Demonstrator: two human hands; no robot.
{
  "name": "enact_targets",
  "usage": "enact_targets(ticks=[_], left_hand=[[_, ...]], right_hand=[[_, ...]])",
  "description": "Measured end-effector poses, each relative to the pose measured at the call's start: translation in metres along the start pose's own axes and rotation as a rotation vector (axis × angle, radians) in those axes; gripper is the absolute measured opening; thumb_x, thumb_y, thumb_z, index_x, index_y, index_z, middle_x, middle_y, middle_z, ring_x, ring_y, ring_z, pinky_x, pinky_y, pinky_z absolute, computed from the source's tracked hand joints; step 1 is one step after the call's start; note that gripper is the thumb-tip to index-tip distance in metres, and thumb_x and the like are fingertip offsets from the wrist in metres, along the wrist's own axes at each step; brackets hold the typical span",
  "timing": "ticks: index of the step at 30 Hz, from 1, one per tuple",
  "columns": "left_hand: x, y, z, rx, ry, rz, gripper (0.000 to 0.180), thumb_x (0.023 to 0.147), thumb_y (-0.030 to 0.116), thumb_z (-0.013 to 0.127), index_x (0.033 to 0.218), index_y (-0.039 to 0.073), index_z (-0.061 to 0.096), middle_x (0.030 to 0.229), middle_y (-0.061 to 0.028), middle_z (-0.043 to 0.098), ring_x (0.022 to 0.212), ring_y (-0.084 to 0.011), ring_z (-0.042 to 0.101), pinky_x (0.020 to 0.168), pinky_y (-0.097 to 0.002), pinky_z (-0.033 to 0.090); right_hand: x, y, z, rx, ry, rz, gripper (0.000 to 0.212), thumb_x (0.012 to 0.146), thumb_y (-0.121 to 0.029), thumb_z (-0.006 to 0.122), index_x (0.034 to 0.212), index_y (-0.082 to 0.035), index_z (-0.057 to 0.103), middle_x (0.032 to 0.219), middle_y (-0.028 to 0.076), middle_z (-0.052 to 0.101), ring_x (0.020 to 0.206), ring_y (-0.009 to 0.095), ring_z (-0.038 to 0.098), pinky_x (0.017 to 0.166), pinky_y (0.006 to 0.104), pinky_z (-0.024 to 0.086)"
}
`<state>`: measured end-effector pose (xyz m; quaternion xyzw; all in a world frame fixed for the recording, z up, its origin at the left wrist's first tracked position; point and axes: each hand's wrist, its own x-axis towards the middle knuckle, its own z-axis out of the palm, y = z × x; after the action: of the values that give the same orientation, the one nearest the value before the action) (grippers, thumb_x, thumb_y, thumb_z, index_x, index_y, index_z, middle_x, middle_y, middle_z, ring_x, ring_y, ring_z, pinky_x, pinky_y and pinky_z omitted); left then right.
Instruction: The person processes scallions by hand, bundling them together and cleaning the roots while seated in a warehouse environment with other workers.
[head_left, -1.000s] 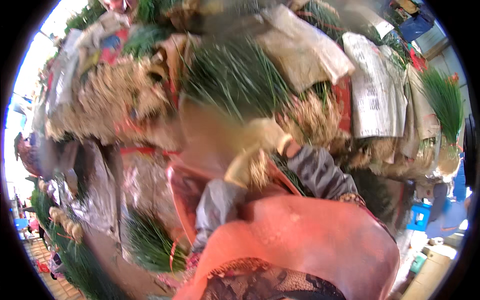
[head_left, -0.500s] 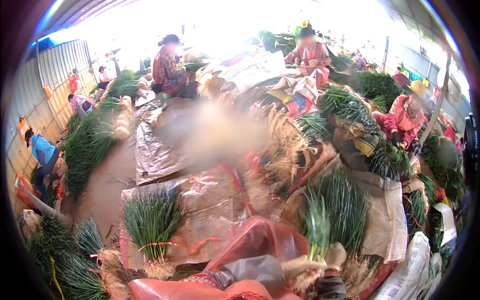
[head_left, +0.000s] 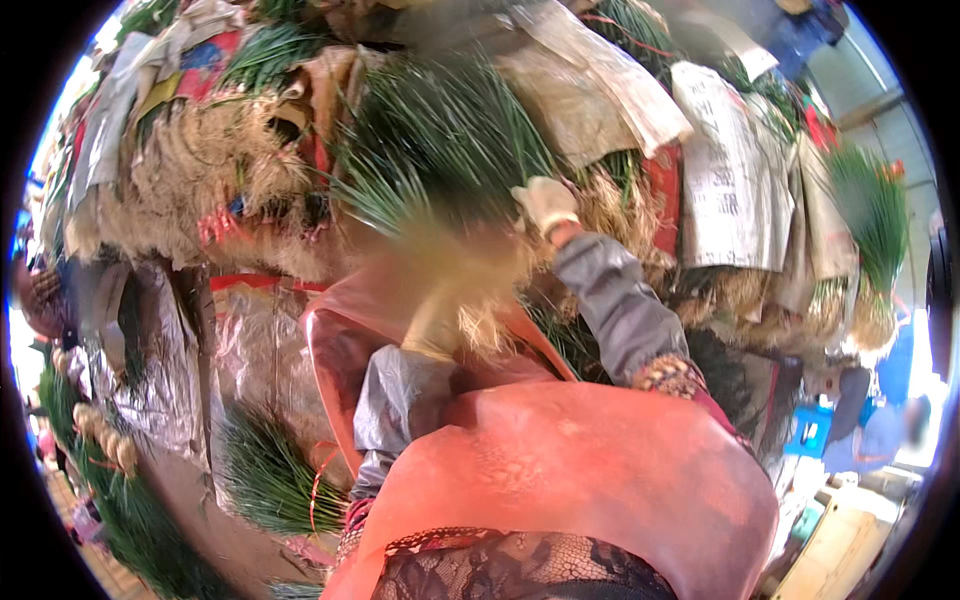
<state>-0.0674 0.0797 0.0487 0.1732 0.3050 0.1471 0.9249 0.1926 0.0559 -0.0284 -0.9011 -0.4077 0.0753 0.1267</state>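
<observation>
My left hand (head_left: 432, 328), in a pale glove, is closed round a bunch of green onions (head_left: 486, 330). Its fringe of roots shows beside the fingers, while a blurred spot in the view hides much of the stalks. Beyond lies a large heap of loose green onions (head_left: 445, 130), leaves pointing away from me. At that heap's right edge is my gloved right hand (head_left: 548, 205), fingers curled inward; whatever they hold is hidden. A red apron (head_left: 590, 430) covers my lap, under both forearms.
A tied green onion bunch (head_left: 265, 470) lies on sacking to the left. White sacks (head_left: 730, 170) cover more onions at right, and a brown sack (head_left: 600, 90) lies beyond. A blue crate (head_left: 808, 430) stands far right. More rooty bundles (head_left: 190, 190) are stacked at upper left.
The view has swung down and to the right. My right hand has moved away from the bunch to the heap's right edge; my left hand still holds the bunch.
</observation>
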Motion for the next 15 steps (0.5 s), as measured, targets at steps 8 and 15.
enact_targets(ticks=[8,15], left_hand=[[0.010,-0.015,-0.019,0.137,0.017,0.048,0.027,0.090,0.015,0.059,0.112,0.001,0.064,0.093,-0.0112,0.069,0.080,-0.0227,0.067,0.071,-0.0331,0.056],[-0.004,-0.017,-0.037,-0.120,-0.049,-0.185,0.025,0.091,0.019,0.055,0.106,-0.001,0.062,0.099,-0.0129,0.067,0.090,-0.0260,0.065,0.080,-0.0364,0.054]], right_hand=[[-0.102,-0.063,-0.030,0.821,-0.349,-0.180,0.046,0.084,-0.039,0.070,0.108,0.000,0.066,0.088,0.009,0.068,0.078,0.013,0.062,0.071,0.0239,0.047],[-0.098,-0.087,-0.057,1.625,-0.812,0.179,0.031,0.090,-0.029,0.065,0.104,-0.002,0.066,0.084,0.003,0.064,0.070,0.012,0.060,0.058,0.0232,0.050]])
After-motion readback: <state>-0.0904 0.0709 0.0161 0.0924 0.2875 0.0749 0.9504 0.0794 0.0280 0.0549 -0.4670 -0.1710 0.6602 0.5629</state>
